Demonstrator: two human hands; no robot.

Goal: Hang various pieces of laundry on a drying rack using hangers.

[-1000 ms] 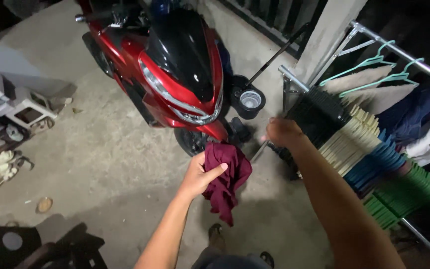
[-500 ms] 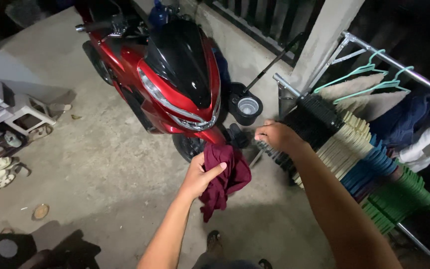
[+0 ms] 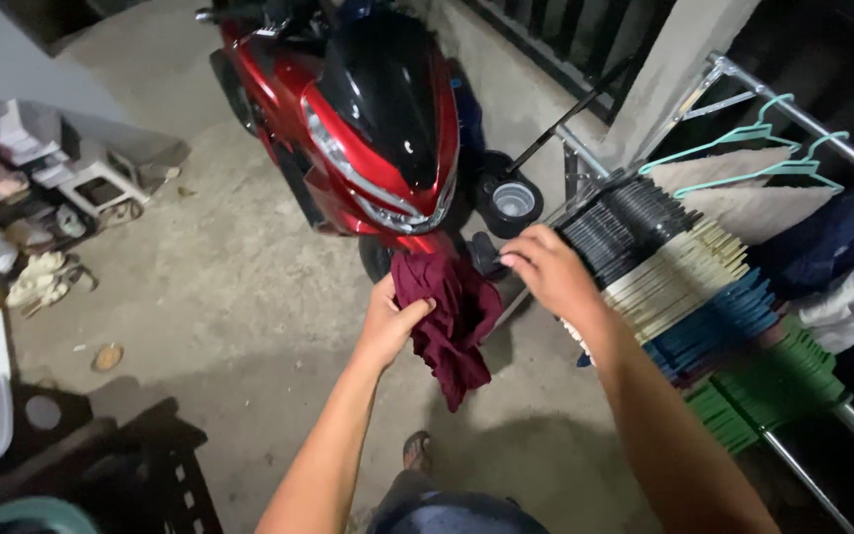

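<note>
At the bottom of the view a sandalled foot (image 3: 414,450) stands on the concrete floor (image 3: 229,297), and both bare forearms reach forward from there. The left hand (image 3: 387,321) has its fingers clenched around a bunched maroon garment (image 3: 450,316), which hangs crumpled from the fist in mid-air, above the floor and just in front of the scooter's front wheel. The right hand (image 3: 549,272) is extended to the near end of a packed row of empty hangers on the drying rack (image 3: 793,109); its fingers are loosely curled at the black hangers (image 3: 615,222), and I cannot tell whether they already pinch one or only touch the stack. The hangers sit tight together, so it seems best to separate a single black one by its hook with the fingertips and lift it off the rail cleanly so that its neighbours do not come along, while the left hand keeps the cloth off the ground. Beyond the black ones run cream hangers (image 3: 679,277), blue hangers (image 3: 714,326) and green hangers (image 3: 773,381). Farther back, beige cloths (image 3: 743,193) hang on teal hangers, a dark bucket (image 3: 509,201) stands by the wall, and the red scooter (image 3: 368,129) is parked behind the garment.
</note>
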